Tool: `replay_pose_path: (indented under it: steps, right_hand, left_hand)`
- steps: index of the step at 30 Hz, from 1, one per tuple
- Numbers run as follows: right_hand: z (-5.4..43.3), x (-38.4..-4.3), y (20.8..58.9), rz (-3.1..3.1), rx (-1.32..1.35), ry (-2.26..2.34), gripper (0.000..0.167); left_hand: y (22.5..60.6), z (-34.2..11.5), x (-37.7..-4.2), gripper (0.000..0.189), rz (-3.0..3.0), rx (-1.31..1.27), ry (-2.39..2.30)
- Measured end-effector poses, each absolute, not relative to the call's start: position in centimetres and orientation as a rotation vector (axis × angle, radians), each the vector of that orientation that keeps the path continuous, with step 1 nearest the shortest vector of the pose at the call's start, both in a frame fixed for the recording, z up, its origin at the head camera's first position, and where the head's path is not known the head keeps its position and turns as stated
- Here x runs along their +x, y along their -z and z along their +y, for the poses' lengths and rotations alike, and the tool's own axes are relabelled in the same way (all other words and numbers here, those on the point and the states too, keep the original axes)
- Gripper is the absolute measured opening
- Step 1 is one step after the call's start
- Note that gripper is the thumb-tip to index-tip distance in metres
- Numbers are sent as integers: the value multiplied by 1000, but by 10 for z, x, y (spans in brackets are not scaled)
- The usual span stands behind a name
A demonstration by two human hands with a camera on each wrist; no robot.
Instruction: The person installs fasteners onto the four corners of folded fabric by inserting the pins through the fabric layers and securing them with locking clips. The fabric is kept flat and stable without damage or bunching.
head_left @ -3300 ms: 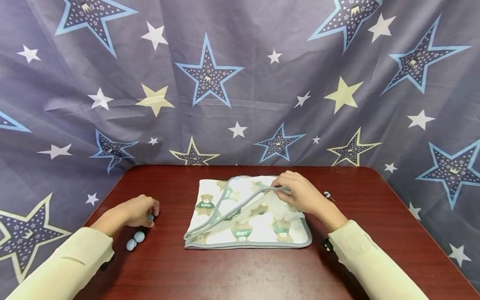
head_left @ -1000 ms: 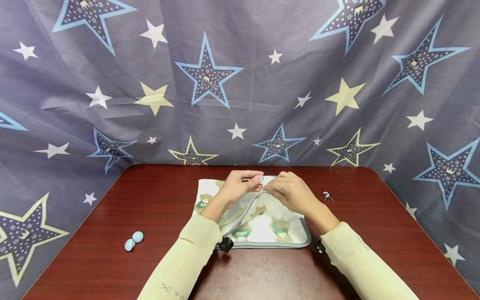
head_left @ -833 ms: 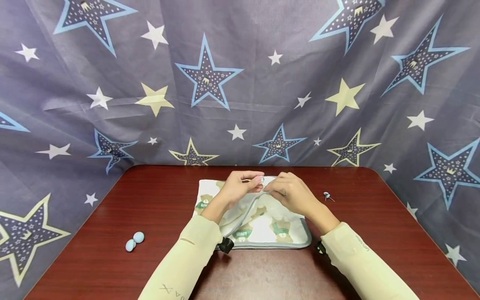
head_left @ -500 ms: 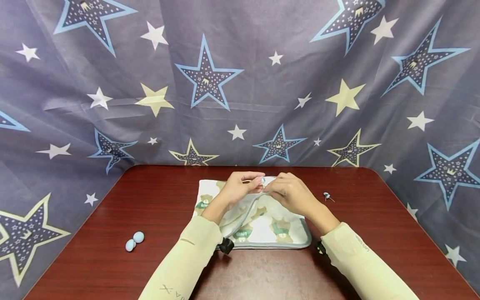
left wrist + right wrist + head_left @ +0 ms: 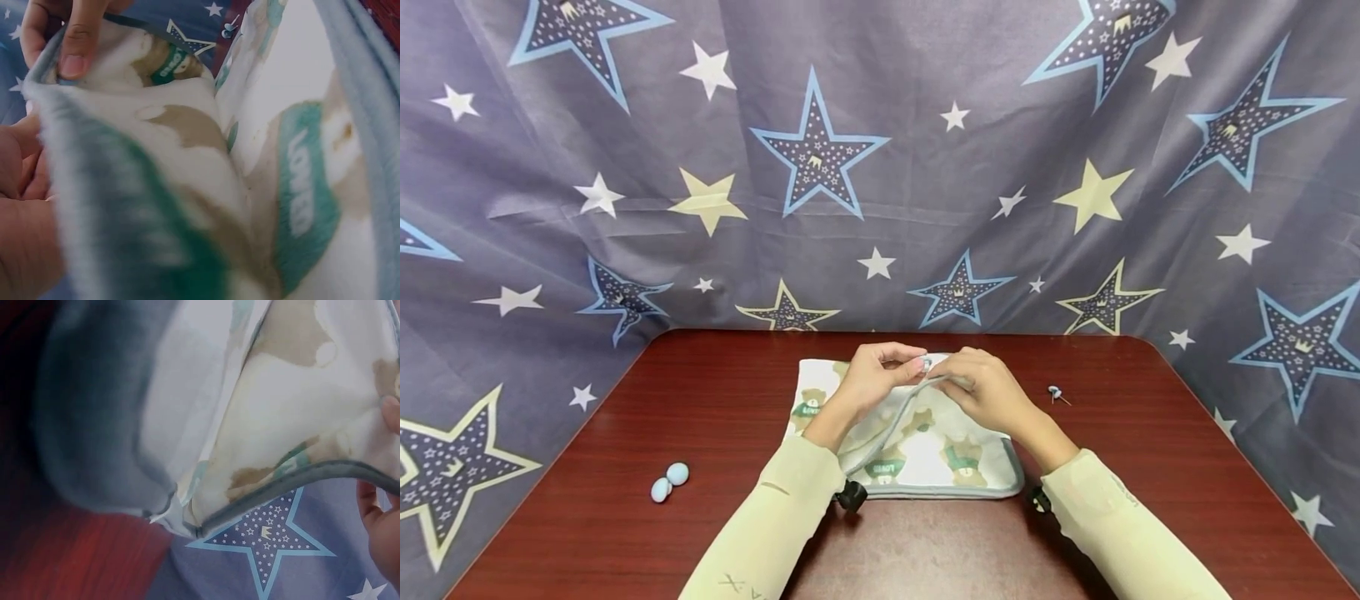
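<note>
A folded white blanket (image 5: 925, 454) with bear prints and grey-blue trim lies mid-table, its upper layer lifted. My right hand (image 5: 988, 392) pinches the trimmed edge of that layer; in the left wrist view the right thumb (image 5: 74, 62) presses on its inner face. My left hand (image 5: 872, 379) holds a small pale-blue cap (image 5: 926, 364) between thumb and fingers, right beside the right fingertips. Up close, the left hand (image 5: 25, 244) is on the outer side of the lifted edge, which hides part of its fingers. In the right wrist view the blanket (image 5: 300, 394) gapes between its layers.
Light-blue rounded caps (image 5: 677, 474) sit together on the left of the dark red table (image 5: 580, 467). Small blue-headed pins (image 5: 1056, 393) with thin needles lie right of the blanket. A star-patterned curtain (image 5: 880, 208) hangs behind the table's back edge.
Since the earliest frame, my left hand has carried a blue cap from the left side to the lifted blanket edge. In the last second both hands have barely moved.
</note>
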State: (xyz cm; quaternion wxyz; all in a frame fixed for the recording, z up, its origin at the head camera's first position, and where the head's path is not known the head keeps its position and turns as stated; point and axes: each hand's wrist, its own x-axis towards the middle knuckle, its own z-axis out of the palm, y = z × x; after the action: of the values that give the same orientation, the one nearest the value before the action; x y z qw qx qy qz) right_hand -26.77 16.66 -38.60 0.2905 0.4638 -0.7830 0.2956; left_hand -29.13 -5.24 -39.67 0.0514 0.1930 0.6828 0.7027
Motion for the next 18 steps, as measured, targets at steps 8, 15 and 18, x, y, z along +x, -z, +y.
replay_pose_path:
  steps: [8, 15, 18]
  right_hand:
    - [164, -268, 390, -2027, 1198, -851, 27]
    - [163, -268, 391, -2038, 1180, -863, 25]
    - [164, -268, 391, -2039, 1195, -858, 24]
  left_hand:
    - [398, -50, -289, 23, 2265, 644, -2079]
    - [399, -54, -290, 25, 2237, 663, -2050]
    - [398, -55, -290, 30, 2173, 643, -2043]
